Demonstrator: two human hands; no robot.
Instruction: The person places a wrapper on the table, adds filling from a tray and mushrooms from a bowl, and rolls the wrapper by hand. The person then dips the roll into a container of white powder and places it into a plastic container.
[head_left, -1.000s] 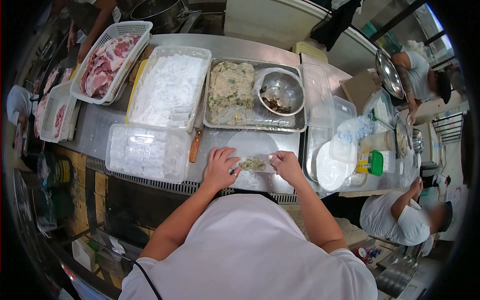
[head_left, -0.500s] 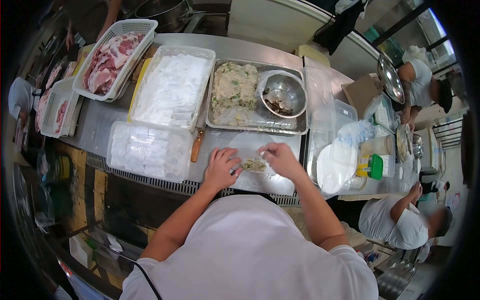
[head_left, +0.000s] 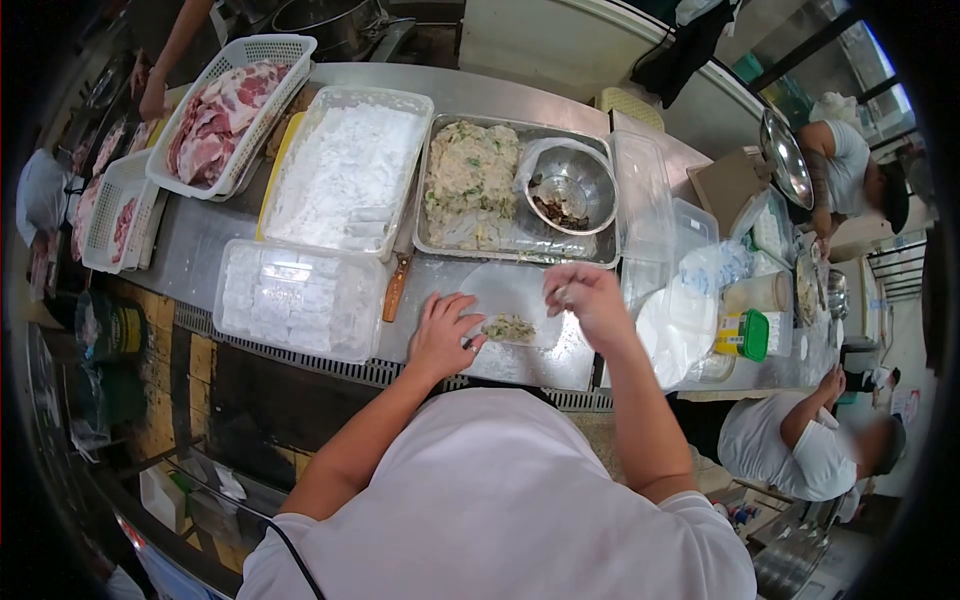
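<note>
A strip of pale filling with green bits (head_left: 510,327) lies on a thin, round, translucent wrapper (head_left: 490,285) on the metal table. My left hand (head_left: 440,335) rests at the left end of the filling, fingers spread and touching the wrapper's edge. Raised to the right of the filling is my right hand (head_left: 592,303), its fingers curled together; whatever is between them is too small to make out. Beyond the wrapper, a metal tray (head_left: 430,247) holds a mass of the same filling (head_left: 470,170) and a steel bowl (head_left: 600,190) with dark pieces in it.
Left of the tray stand a tub of white powder (head_left: 345,165), a lidded box of white rolls (head_left: 295,300) and a wooden-handled knife (head_left: 396,290). Raw meat fills a white basket (head_left: 300,60). Stacked round wrappers (head_left: 665,335) and containers lie right. Several co-workers stand around.
My right hand has lifted off the filling and moved right, toward the table's right side. My left hand stays in place. At the far left, a co-worker's arm has shifted.
</note>
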